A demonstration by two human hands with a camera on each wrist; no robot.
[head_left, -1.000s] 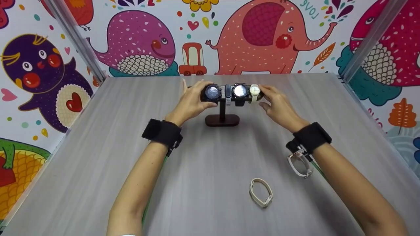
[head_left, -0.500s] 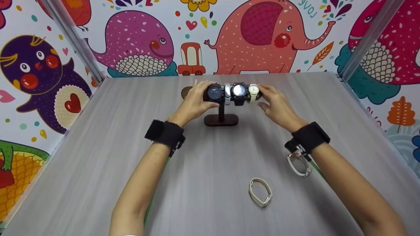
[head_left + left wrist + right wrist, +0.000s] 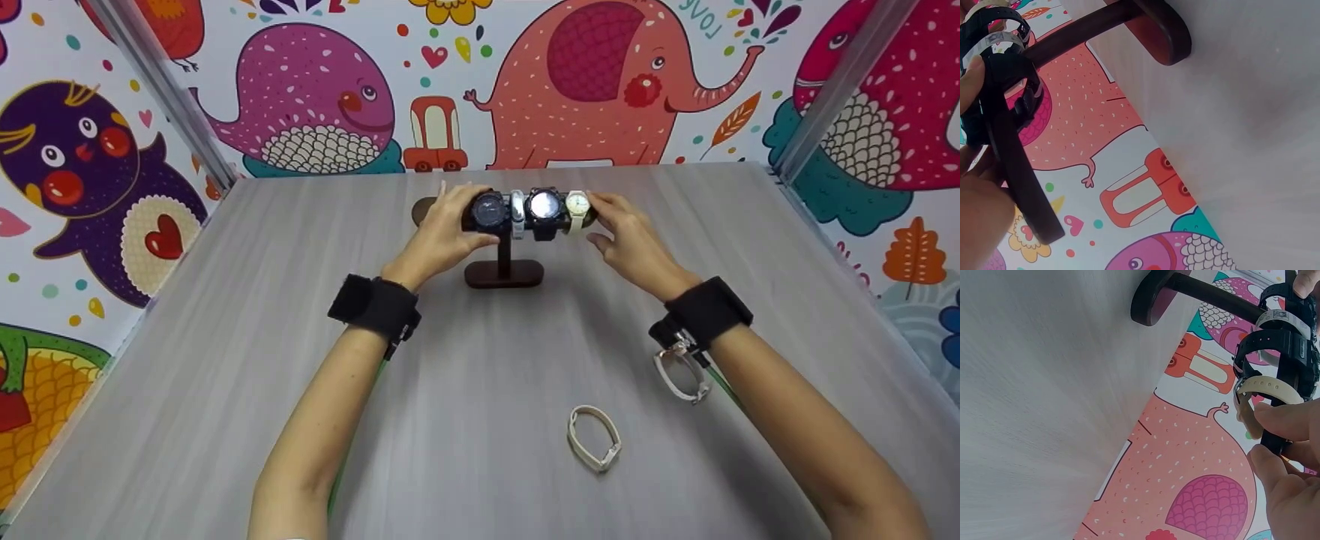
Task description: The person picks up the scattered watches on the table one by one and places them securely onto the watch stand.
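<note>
A dark watch stand [image 3: 504, 274] stands at the back of the table, its crossbar carrying several watches. My left hand [image 3: 442, 229] holds the large black watch [image 3: 489, 211] at the left, thumb below and fingers above; the bar's left end [image 3: 1033, 208] juts past that hand. Beside it sit a slim silver-white band [image 3: 517, 214] and another black watch [image 3: 544, 206] with a bright face. At the right end, my right hand [image 3: 630, 236] pinches the small cream watch [image 3: 577, 204], its thumb by the cream strap [image 3: 1272, 387] in the right wrist view.
A closed cream watch [image 3: 594, 439] lies on its side on the grey table [image 3: 450, 420] in front. A white-strapped watch [image 3: 681, 373] lies near the right wrist's black band [image 3: 709, 313]. Cartoon-printed walls [image 3: 315, 97] enclose the table's back and sides.
My left hand and the black watch have shifted slightly right, baring the bar's left end. The slim band has turned from a dark face to a silvery look. My right hand has barely moved.
</note>
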